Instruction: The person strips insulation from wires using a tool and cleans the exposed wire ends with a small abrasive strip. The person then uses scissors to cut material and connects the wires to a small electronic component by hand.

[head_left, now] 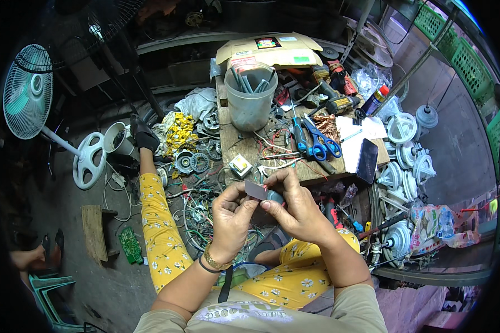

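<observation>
My left hand (233,217) pinches a flat grey rectangular piece (255,189) between thumb and fingers, just in front of the workbench (233,152). My right hand (294,211) is closed around a small dark cylindrical part (274,197) with a bit of red at its top, right against the flat piece. Above my hands lie a small white-and-yellow switch-like part (240,165), loose wires, blue-handled scissors (325,144), a blue screwdriver (299,137) and a dark phone (368,161).
A bucket (250,102) and power drills (339,100) stand on the bench. Tangled wires (197,216) lie below. A fan (36,94), wooden stool (94,227) and circuit board (130,245) are left. White plastic parts (405,183) pile right. Another person's foot (33,256) shows lower left.
</observation>
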